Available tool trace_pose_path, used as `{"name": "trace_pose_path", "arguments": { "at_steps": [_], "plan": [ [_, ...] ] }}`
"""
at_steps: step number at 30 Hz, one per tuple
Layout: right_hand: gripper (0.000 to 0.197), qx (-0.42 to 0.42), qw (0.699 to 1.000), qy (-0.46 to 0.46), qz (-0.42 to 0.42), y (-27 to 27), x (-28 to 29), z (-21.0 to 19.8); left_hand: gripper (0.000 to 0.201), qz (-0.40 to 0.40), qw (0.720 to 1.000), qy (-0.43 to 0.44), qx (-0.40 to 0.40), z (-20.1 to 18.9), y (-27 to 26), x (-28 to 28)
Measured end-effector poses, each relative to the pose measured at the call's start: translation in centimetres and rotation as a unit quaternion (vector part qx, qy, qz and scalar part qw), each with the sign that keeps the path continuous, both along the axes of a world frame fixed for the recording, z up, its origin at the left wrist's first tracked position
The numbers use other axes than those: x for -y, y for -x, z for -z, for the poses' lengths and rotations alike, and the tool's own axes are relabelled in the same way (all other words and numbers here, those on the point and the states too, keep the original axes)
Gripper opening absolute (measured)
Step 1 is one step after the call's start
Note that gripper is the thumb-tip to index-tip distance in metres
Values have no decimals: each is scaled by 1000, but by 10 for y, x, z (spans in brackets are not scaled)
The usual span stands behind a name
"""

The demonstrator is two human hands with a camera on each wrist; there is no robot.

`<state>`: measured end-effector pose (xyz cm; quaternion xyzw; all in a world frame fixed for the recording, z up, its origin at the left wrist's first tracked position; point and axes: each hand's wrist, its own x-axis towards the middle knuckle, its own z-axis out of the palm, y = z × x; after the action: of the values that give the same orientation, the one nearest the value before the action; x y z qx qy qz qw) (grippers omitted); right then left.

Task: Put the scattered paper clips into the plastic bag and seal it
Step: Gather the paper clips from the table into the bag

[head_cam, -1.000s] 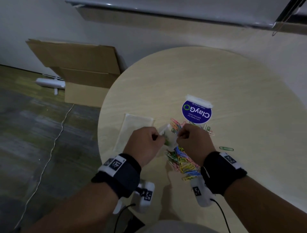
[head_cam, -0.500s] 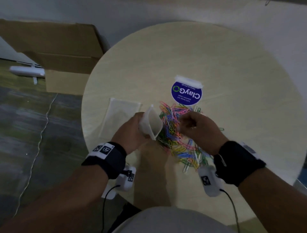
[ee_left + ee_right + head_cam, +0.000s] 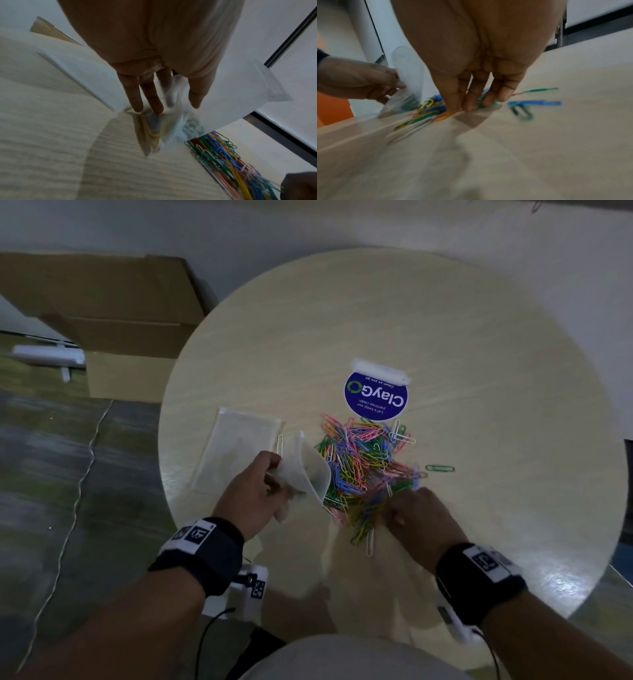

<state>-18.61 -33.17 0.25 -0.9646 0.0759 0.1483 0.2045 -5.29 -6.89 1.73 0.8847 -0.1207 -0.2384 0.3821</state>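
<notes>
A heap of coloured paper clips [image 3: 359, 463] lies mid-table on the round pale table [image 3: 445, 337]. My left hand [image 3: 274, 474] grips a clear plastic bag [image 3: 313, 470] by its lower part. The bag's mouth gapes toward the left edge of the heap. In the left wrist view the fingers [image 3: 150, 100] curl round the crumpled bag [image 3: 231, 88], with a few clips inside. My right hand [image 3: 394, 508] is at the heap's near right edge. Its bunched fingertips [image 3: 469, 104] pinch clips [image 3: 428, 113] against the tabletop.
A second flat clear bag [image 3: 236, 450] lies left of the held one. A round blue ClayGo sticker [image 3: 376, 400] sits beyond the heap. A lone green clip [image 3: 440, 468] lies to the right. Cardboard boxes [image 3: 113, 313] and a cable [image 3: 78, 474] are on the floor, left.
A second ago both hands held the bag. The right hand has left it and moved to the heap's near right edge. The left hand alone now holds the bag open.
</notes>
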Motion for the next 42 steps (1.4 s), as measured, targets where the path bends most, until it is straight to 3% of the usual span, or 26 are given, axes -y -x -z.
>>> {"name": "trace_pose_path", "arguments": {
  "at_steps": [2, 4, 6, 8, 10, 14, 20, 26, 32, 36, 42],
  "plan": [
    [6, 71, 996, 2, 44, -1, 15, -8, 32, -7, 1000, 7, -5, 1, 1, -1],
    [13, 144, 975, -3, 167, 2, 31, -10, 31, -16, 1000, 11, -7, 2, 2, -2],
    [50, 80, 954, 25, 287, -1, 42, -6, 34, -22, 1000, 12, -13, 3, 4, -2],
    [80, -25, 946, 43, 321, -11, 41, 1, 36, -26, 999, 13, -16, 2, 5, -1],
    [87, -44, 956, 57, 283, -21, 23, 1, 37, -24, 1000, 10, -10, 1, 6, 0],
    [82, -29, 976, 61, 206, -25, -12, 2, 30, -26, 1000, 2, 11, -1, 6, 4],
    [43, -16, 983, -27, 182, -17, -4, 5, 23, -16, 999, -22, 31, 0, 5, 10],
    [17, 3, 984, -34, 177, -24, 11, -9, 21, -12, 999, -16, 42, -3, 6, 15],
    [13, 103, 975, -87, 176, -41, 11, -55, 22, -9, 999, -13, 47, -5, 6, 19],
    [14, 168, 973, -103, 123, -66, -5, -86, 28, -22, 999, -1, 43, -5, 8, 23],
    [15, 131, 991, -34, -20, -96, -35, -95, 28, -22, 999, 2, 40, 3, 7, 23]
  ]
}}
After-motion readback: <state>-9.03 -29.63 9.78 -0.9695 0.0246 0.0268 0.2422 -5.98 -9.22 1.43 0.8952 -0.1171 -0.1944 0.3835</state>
